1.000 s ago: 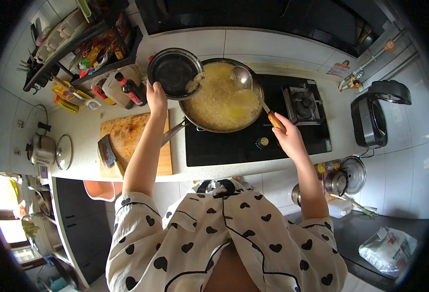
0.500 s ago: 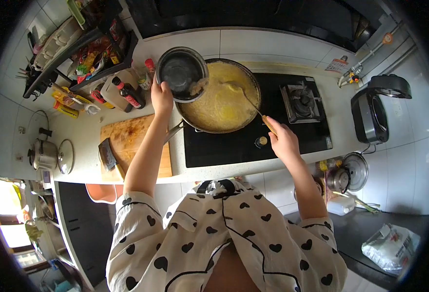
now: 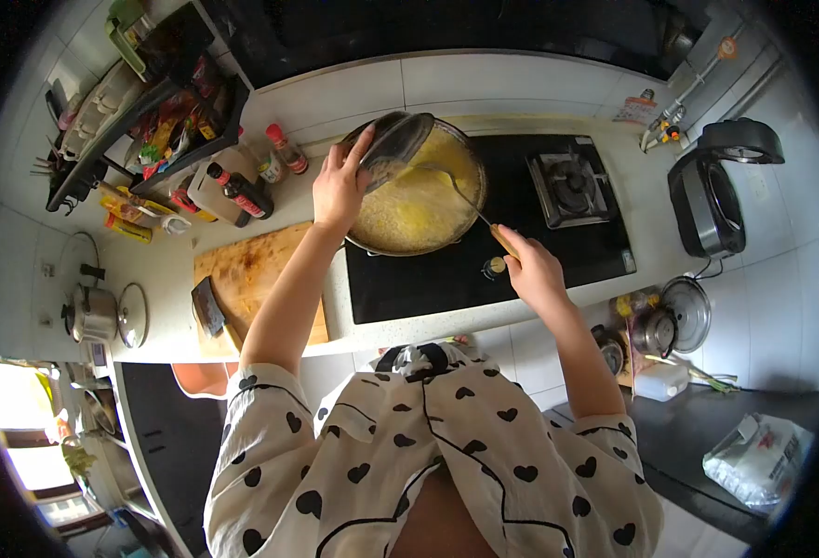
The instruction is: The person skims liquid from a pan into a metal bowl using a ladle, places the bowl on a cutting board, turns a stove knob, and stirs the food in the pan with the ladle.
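Head view: a pale counter [image 3: 169, 296] bears a black cooktop [image 3: 558, 270], and on it a wide pan [image 3: 407, 253] of yellow liquid [image 3: 409, 219]. Over the pan's far-left side a dark bowl [image 3: 402, 144] hangs tilted, its edge clasped by the left hand [image 3: 340, 191], the nearer one. The right hand [image 3: 533, 268] grips a ladle [image 3: 466, 199] slanting forward-left into the pan

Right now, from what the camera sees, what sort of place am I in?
Most likely a home kitchen: a wide frying pan sits on a gas cooktop, beside a wooden cutting board with a cleaver.
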The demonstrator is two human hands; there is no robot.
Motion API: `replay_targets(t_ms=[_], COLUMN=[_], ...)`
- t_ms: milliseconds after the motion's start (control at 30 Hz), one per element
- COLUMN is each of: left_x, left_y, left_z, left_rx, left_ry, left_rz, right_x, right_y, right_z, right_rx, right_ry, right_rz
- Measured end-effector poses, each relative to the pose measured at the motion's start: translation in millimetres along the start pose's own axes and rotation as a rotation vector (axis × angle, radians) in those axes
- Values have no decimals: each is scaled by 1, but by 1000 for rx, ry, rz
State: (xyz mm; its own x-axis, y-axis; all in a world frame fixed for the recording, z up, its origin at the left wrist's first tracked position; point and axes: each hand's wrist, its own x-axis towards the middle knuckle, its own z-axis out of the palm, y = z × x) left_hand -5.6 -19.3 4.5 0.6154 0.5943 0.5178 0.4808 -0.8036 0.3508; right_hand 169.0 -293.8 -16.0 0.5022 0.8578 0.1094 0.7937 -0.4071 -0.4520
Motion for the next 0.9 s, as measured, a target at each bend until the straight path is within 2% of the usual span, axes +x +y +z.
replay_targets(t_ms=[100, 200, 367, 600, 700, 733, 767, 867, 900], left_x=[3, 2, 2, 0, -1, -1, -2, -3, -3], left_y=[2, 5, 2, -3, -8, -11, -13, -20, -23], left_z=[4, 2, 3, -1, -4, -5, -6, -6, -7], left_rx=[19, 57, 40, 55, -50, -109, -111, -109, -100], left_ry=[85, 36, 56, 122, 205, 154, 183, 235, 227], left_rz=[74, 107, 77, 55, -48, -202, -241, -345, -372], right_x=[0, 0, 1, 0, -2, -2, -1, 6, 8], right_y=[-1, -3, -12, -7, -10, -10, -10, 2, 2], right_z=[-1, -3, -8, -4, -5, -5, -4, 10, 9], right_rx=[0, -3, 31, -32, 18, 63, 108, 419, 485], right_ry=[-11, -29, -54, -3, 45, 72, 99, 145, 85], right_rz=[9, 21, 65, -2, -9, -20, -30, -72, -9])
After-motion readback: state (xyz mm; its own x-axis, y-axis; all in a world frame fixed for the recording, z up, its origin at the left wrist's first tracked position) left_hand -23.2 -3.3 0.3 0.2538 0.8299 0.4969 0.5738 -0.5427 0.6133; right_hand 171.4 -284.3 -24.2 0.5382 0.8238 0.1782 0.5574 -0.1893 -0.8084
